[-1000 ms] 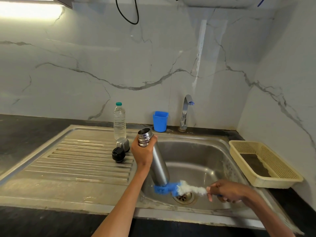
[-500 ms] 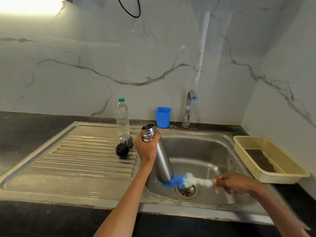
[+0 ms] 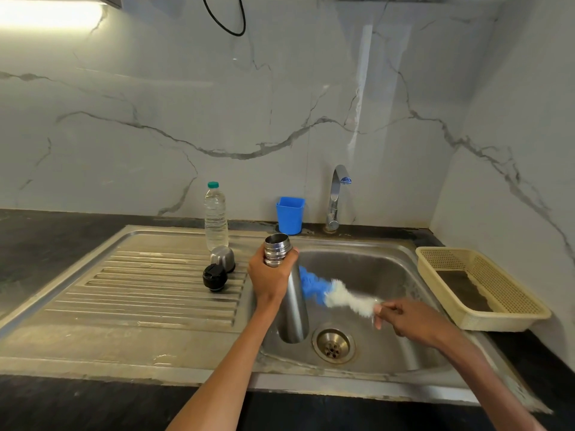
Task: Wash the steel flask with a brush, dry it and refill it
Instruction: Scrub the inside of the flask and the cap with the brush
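Left hand (image 3: 270, 279) gripping one flask (image 3: 291, 301) just below its ribbed neck, fingers curled round the steel body. Holding it upright and open-mouthed over the left part of the sink (image 3: 370, 269), base hanging just beside the drain (image 3: 333, 343). Right hand (image 3: 404, 318) pinching the handle of one brush (image 3: 337, 293), fingers curled closed on it, handle itself hidden in the grip. Pressing the blue tip of the bristles against the flask's right side, white bristles trailing toward the hand and blurring slightly.

Lying on the ribbed drainboard (image 3: 140, 290) left of the flask: two caps, one black (image 3: 214, 277) and one steel (image 3: 222, 259), touching or nearly so. Standing right behind them, one clear bottle (image 3: 215, 217) with a green top. Sitting at the back edge of the sink, one blue cup (image 3: 290, 214), with one tap (image 3: 336, 197) just beside it on the right. Resting on the dark worktop (image 3: 46, 244) to the right of the sink, one cream basket (image 3: 479, 289), tucked near the marble wall.
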